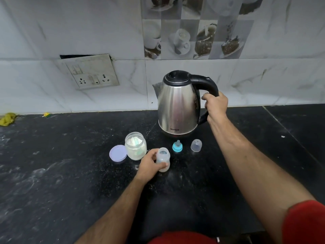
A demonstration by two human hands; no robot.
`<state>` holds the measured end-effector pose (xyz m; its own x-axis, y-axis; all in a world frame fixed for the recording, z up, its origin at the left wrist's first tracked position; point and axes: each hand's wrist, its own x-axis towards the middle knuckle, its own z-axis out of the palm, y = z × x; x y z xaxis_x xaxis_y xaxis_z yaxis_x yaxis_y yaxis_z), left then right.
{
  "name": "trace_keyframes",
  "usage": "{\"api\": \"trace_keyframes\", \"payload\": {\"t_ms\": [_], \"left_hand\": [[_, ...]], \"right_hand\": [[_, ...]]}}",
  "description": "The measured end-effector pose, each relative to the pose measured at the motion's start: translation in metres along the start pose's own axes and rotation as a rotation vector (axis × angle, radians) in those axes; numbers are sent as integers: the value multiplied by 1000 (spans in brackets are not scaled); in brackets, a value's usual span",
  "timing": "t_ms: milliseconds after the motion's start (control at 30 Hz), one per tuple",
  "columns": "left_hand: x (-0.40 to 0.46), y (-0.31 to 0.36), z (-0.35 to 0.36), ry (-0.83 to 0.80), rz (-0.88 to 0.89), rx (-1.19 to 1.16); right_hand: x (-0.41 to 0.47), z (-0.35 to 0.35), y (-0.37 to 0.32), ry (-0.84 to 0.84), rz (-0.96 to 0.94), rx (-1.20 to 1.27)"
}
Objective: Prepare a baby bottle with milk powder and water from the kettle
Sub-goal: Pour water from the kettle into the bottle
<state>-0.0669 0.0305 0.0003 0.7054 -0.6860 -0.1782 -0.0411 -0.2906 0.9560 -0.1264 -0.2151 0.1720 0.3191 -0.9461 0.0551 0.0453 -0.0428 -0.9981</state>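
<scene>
Bottle [163, 159] stood upright and uncapped on the tabletop [70, 173], left hand [150, 164] wrapped around it. Powder jar [135, 146] sat just left of it, open, its lid [118, 153] alongside. Teat ring [177, 146] and cap [196, 145] lay behind the bottle, in front of the kettle [177, 104]. Right hand [216, 104] gripped the kettle handle; kettle looked still down. Risks: narrow bottle mouth, wide spout, so a fast tilt likely splashes hot water on the left hand's fingers. Kettle swing could clip the teat ring.
</scene>
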Motion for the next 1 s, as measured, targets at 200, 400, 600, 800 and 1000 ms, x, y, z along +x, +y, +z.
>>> {"api": "trace_keyframes", "payload": {"t_ms": [200, 400, 600, 800, 1000], "left_hand": [[20, 3, 0, 4, -24, -9], [38, -1, 4, 22, -48, -41], [50, 1, 9, 9, -48, -44], [53, 2, 6, 28, -47, -52], [50, 6, 4, 34, -46, -25]], "right_hand": [[39, 36, 23, -62, 46, -14], [69, 59, 68, -95, 121, -45], [85, 66, 98, -103, 143, -44], [91, 62, 116, -129, 147, -64], [89, 47, 126, -157, 171, -42]]}}
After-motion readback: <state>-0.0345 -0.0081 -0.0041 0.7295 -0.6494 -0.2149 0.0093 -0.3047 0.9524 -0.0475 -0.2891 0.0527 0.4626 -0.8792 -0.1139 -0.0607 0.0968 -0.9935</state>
